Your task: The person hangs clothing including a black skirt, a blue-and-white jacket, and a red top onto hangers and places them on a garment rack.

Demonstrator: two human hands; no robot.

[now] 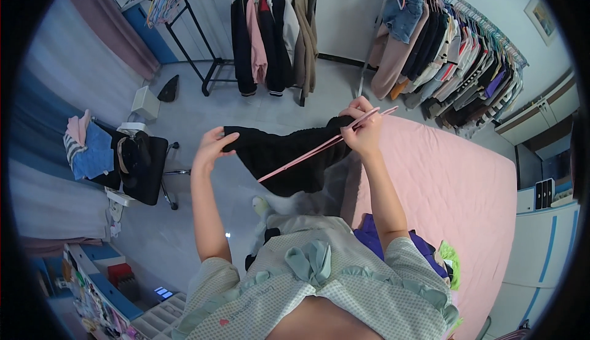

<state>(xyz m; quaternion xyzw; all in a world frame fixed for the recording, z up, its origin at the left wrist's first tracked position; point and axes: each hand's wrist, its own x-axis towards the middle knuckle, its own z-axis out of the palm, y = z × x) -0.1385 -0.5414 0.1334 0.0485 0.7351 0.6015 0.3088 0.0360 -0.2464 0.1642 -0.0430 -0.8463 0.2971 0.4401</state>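
Observation:
A black cloth garment is stretched between my two hands, over the floor in front of me. Its exact kind is hard to tell. My left hand pinches the garment's upper left corner between thumb and fingers. At the other end, my right hand grips the bunched black cloth together with a pink clothes hanger. The hanger slants down to the left across the front of the garment, and one end sticks out past my right hand. My fingers cover part of it.
To my right is a bed with a pink sheet, with a heap of purple and green clothes near me. Ahead stand a black garment rack and a long rail of hung clothes. A black swivel chair bearing clothes stands left.

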